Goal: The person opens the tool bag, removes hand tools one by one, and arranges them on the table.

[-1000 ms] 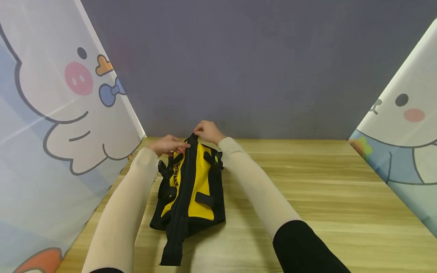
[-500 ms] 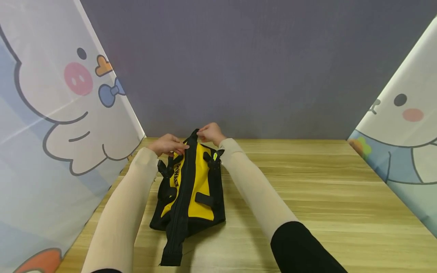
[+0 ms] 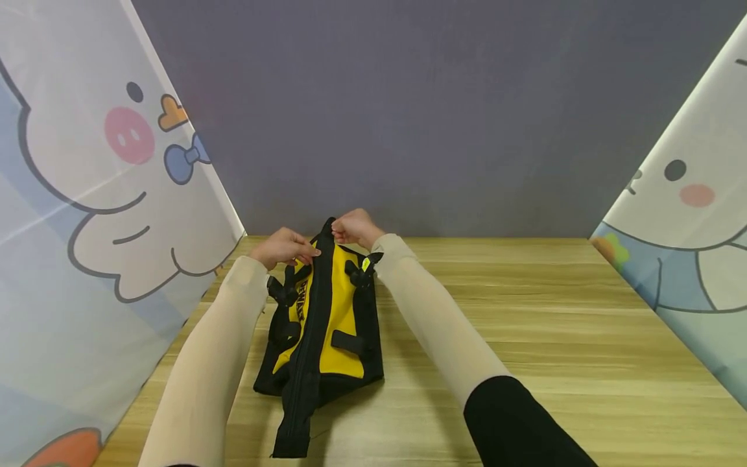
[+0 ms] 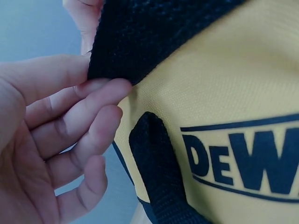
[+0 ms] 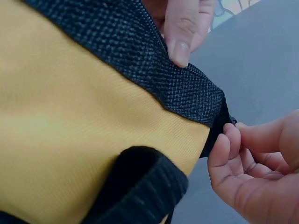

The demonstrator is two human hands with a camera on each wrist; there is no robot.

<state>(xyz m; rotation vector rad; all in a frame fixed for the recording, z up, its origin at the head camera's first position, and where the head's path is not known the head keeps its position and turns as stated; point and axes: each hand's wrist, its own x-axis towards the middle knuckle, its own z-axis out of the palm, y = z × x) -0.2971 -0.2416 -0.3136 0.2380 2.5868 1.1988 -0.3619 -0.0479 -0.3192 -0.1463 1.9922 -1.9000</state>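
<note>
A yellow and black tool bag (image 3: 341,301) with DEWALT lettering stands on the table, a black zipper strip (image 3: 312,311) running along its top. My left hand (image 3: 283,248) pinches the edge of that strip near the far end; in the left wrist view its thumb and index finger (image 4: 110,91) meet at the black webbing, the other fingers half curled. At the bag's far tip is my right hand (image 3: 355,227). Thumb and curled fingers (image 5: 224,144) pinch the black end of the zipper strip in the right wrist view, hiding the exact piece gripped.
The bag lies on the left half of a wood-grain table (image 3: 525,324). A grey wall (image 3: 443,117) rises right behind it. Cartoon-printed panels (image 3: 169,220) flank the table on both sides. A black handle loop (image 5: 154,182) sticks out from the bag's side.
The right hand dips slightly from the strip's tip, then shifts a little left, staying at the far end. The left hand keeps its hold, and the bag stays in place.
</note>
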